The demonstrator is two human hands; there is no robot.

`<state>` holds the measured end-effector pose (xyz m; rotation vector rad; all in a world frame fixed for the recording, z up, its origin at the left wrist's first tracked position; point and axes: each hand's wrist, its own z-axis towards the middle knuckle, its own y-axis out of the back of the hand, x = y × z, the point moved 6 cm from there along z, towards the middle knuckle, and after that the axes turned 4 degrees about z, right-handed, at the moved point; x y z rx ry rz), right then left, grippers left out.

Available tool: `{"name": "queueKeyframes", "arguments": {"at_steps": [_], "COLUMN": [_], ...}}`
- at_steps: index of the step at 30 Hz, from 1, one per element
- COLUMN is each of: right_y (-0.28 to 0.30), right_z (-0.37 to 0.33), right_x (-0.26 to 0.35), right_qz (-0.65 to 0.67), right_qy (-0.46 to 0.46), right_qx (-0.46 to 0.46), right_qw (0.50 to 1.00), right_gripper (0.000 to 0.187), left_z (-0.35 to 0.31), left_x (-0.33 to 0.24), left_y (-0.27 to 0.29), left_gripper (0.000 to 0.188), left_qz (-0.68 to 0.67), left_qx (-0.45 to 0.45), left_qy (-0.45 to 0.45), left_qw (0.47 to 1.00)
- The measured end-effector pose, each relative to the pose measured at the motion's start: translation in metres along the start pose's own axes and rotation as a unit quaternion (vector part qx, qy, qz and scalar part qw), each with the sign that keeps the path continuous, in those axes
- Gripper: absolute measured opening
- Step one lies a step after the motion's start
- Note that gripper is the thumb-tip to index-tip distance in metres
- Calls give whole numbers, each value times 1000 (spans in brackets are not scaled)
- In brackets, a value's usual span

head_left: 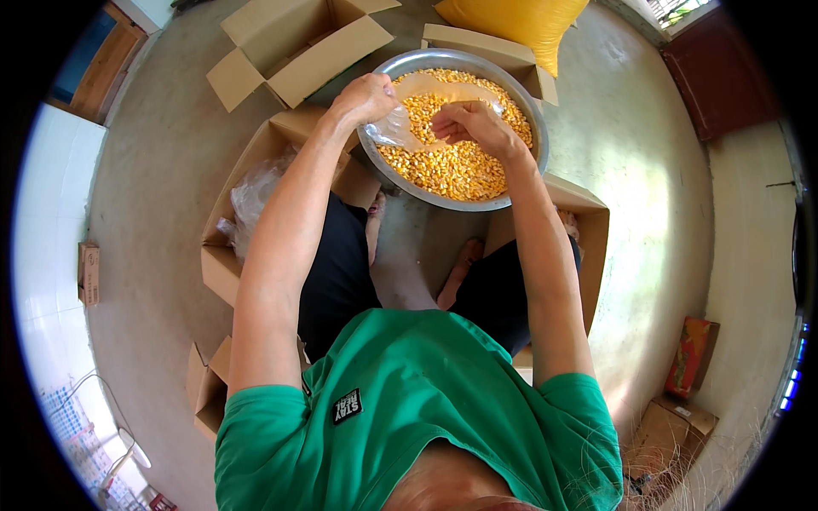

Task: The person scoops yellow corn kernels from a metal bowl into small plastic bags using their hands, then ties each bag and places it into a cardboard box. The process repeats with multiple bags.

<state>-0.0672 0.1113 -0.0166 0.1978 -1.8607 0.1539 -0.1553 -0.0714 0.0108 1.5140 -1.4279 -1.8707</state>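
Observation:
A wide metal basin (538,140) of yellow corn kernels (452,175) stands in front of me. Over its left rim, my left hand (366,99) is closed on a clear plastic bag (390,129), which hangs down against the corn. My right hand (471,124) hovers above the middle of the basin with its fingers curled together. What those fingers hold, if anything, is hidden. A smooth pale tan shape (436,86) lies among the kernels behind both hands; its kind is unclear.
Open cardboard boxes surround the basin: one at the far left (332,58), one on my left with crumpled clear plastic (256,192) inside, one on my right (596,230). A full yellow sack (515,24) stands behind the basin. My feet are below it.

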Motion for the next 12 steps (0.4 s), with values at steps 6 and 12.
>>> {"name": "queueKeyframes", "arguments": {"at_steps": [6,12], "right_y": [-3,54], "right_z": [-27,9], "right_x": [-34,-111], "right_qz": [-164,-507], "right_qy": [-139,48], "right_qx": [133,-108], "right_qw": [968,854], "right_gripper": [31,40], "left_z": [-2,-3], "left_x": [-5,-15], "left_y": [1,0], "left_gripper": [20,26], "left_qz": [-15,24], "left_qx": [7,6], "left_qy": [-5,8], "left_qw": [1000,1000]}}
